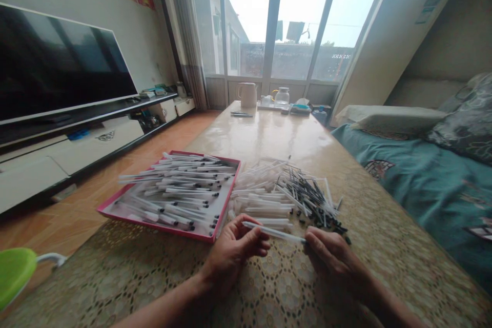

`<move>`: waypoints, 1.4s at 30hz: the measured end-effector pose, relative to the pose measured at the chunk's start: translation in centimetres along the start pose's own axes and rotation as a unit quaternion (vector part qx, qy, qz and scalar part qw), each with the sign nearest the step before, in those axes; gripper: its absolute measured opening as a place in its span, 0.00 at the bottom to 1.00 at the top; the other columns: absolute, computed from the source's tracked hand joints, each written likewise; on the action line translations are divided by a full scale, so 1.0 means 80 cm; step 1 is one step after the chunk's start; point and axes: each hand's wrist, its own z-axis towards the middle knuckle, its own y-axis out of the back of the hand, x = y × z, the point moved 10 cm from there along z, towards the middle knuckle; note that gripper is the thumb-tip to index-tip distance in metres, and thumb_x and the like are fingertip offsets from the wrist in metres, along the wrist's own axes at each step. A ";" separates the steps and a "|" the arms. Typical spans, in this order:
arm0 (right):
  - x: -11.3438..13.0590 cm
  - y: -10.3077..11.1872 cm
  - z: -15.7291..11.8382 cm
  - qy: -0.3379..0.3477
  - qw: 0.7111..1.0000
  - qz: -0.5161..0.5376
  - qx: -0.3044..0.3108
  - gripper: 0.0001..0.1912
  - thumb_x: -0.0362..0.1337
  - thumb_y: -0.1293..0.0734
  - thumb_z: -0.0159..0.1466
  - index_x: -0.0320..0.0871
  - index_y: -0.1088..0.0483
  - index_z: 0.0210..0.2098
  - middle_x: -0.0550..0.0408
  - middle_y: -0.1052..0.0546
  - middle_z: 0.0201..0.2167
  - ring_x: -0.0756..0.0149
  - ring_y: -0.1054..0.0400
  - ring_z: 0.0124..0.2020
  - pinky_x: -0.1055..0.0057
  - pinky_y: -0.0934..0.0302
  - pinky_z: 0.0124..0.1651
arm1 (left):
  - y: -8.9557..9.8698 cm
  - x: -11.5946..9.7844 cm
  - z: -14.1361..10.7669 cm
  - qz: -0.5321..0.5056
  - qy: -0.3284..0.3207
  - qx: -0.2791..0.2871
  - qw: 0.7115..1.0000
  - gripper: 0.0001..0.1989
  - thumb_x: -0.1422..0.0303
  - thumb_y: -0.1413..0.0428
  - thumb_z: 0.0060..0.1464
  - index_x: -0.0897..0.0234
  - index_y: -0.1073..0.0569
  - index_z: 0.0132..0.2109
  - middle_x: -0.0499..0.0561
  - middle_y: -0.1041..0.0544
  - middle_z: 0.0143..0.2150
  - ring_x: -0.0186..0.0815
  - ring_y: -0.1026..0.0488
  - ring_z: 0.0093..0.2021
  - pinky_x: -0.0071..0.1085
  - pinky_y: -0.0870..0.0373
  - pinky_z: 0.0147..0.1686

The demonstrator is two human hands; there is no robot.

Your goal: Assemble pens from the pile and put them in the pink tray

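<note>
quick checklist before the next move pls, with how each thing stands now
1. Left hand steadies pen: ok
2. Right hand grips the pen's dark end: ok
3. Dark end fully seated: cannot tell, fingers cover it
4. Tray pens all within tray: not ok, some overhang its left side
5. Black pieces near right hand: ok

Table (284,136), floral cover (282,284). From view's centre: pink-rimmed tray (209,238) at eight o'clock, translucent tubes (269,209) five, dark rods (309,189) and black caps (338,226) four, beige pitcher (248,95) twelve.
</note>
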 end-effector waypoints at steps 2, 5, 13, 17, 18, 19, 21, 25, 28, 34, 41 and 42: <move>-0.001 -0.002 0.001 0.005 1.000 0.006 0.008 0.21 0.48 0.49 0.69 0.44 0.42 0.24 0.63 0.40 0.16 0.74 0.44 0.18 0.77 0.51 0.21 | 0.002 0.000 0.000 -0.001 -0.004 -0.005 1.000 0.12 0.67 0.36 0.47 0.67 0.31 0.34 0.52 0.21 0.28 0.32 0.24 0.27 0.25 0.29 0.26; 0.003 -0.002 0.001 0.023 0.999 -0.026 0.009 0.20 0.46 0.48 0.69 0.43 0.41 0.25 0.62 0.37 0.17 0.73 0.42 0.19 0.77 0.48 0.23 | 0.002 0.001 -0.001 -0.001 -0.002 -0.007 1.000 0.13 0.67 0.36 0.47 0.67 0.31 0.34 0.51 0.22 0.27 0.32 0.24 0.27 0.24 0.29 0.27; 0.010 0.009 0.000 0.016 0.998 -0.064 -0.019 0.15 0.46 0.43 0.67 0.42 0.34 0.32 0.59 0.31 0.22 0.72 0.38 0.21 0.76 0.44 0.25 | 0.003 0.000 0.001 -0.009 0.002 -0.010 1.000 0.14 0.67 0.35 0.46 0.67 0.32 0.33 0.51 0.21 0.27 0.31 0.24 0.27 0.24 0.29 0.27; 0.013 0.010 0.001 0.043 0.994 -0.096 -0.025 0.20 0.44 0.48 0.69 0.42 0.35 0.28 0.59 0.32 0.19 0.70 0.37 0.22 0.75 0.44 0.27 | 0.002 0.000 0.001 -0.013 -0.001 -0.009 1.000 0.13 0.67 0.36 0.47 0.67 0.32 0.33 0.50 0.22 0.27 0.31 0.24 0.26 0.24 0.29 0.27; 0.013 0.010 0.001 0.047 0.993 -0.103 -0.026 0.21 0.44 0.49 0.69 0.42 0.35 0.27 0.59 0.32 0.18 0.71 0.37 0.21 0.75 0.44 0.27 | 0.002 0.000 0.001 -0.013 0.000 -0.009 1.000 0.13 0.67 0.36 0.46 0.67 0.32 0.33 0.50 0.22 0.26 0.31 0.24 0.26 0.24 0.29 0.27; 0.013 0.009 0.002 0.049 0.993 -0.108 -0.025 0.21 0.43 0.49 0.69 0.43 0.36 0.26 0.60 0.32 0.18 0.71 0.37 0.21 0.75 0.44 0.27 | 0.002 -0.001 0.001 -0.013 0.000 -0.009 1.000 0.13 0.67 0.36 0.47 0.67 0.32 0.33 0.50 0.22 0.26 0.31 0.24 0.26 0.24 0.29 0.27; 0.013 0.009 0.002 0.048 0.991 -0.119 -0.024 0.18 0.43 0.47 0.69 0.43 0.37 0.27 0.60 0.32 0.19 0.71 0.37 0.22 0.75 0.44 0.28 | 0.001 -0.002 0.001 -0.010 -0.002 -0.009 1.000 0.13 0.67 0.36 0.47 0.67 0.32 0.33 0.50 0.22 0.26 0.31 0.24 0.26 0.24 0.29 0.27; 0.008 0.011 0.002 0.024 0.993 -0.113 -0.031 0.12 0.44 0.42 0.66 0.43 0.36 0.37 0.61 0.31 0.21 0.70 0.37 0.22 0.75 0.44 0.26 | 0.002 -0.001 0.001 -0.003 0.003 -0.014 1.000 0.14 0.67 0.35 0.46 0.67 0.33 0.33 0.50 0.22 0.26 0.30 0.24 0.26 0.24 0.29 0.27; 0.008 0.007 0.003 0.032 0.994 -0.106 -0.016 0.15 0.46 0.46 0.68 0.43 0.36 0.36 0.60 0.31 0.19 0.70 0.37 0.21 0.75 0.44 0.26 | 0.003 0.000 0.001 -0.002 0.001 -0.010 1.000 0.14 0.66 0.36 0.47 0.67 0.33 0.34 0.50 0.22 0.27 0.31 0.24 0.26 0.24 0.29 0.27; 0.005 0.004 0.003 0.042 0.992 -0.118 -0.009 0.18 0.47 0.48 0.68 0.43 0.37 0.31 0.60 0.30 0.19 0.71 0.36 0.20 0.76 0.44 0.26 | 0.002 0.000 0.000 -0.002 -0.001 -0.007 1.000 0.14 0.66 0.35 0.46 0.67 0.32 0.34 0.50 0.22 0.27 0.31 0.24 0.27 0.24 0.30 0.28; 0.003 0.001 0.003 0.032 0.993 -0.115 -0.001 0.20 0.47 0.50 0.69 0.43 0.37 0.30 0.61 0.32 0.16 0.71 0.37 0.18 0.75 0.45 0.25 | 0.000 -0.002 0.001 0.001 0.003 -0.009 1.000 0.15 0.65 0.34 0.44 0.67 0.32 0.33 0.50 0.22 0.26 0.31 0.25 0.26 0.24 0.30 0.27; 0.003 0.001 0.003 0.034 0.992 -0.119 -0.002 0.20 0.47 0.51 0.69 0.43 0.38 0.29 0.61 0.32 0.15 0.72 0.38 0.18 0.75 0.46 0.24 | 0.000 -0.002 0.001 -0.002 0.003 -0.009 1.000 0.15 0.65 0.34 0.44 0.67 0.32 0.33 0.50 0.22 0.26 0.32 0.25 0.26 0.24 0.30 0.27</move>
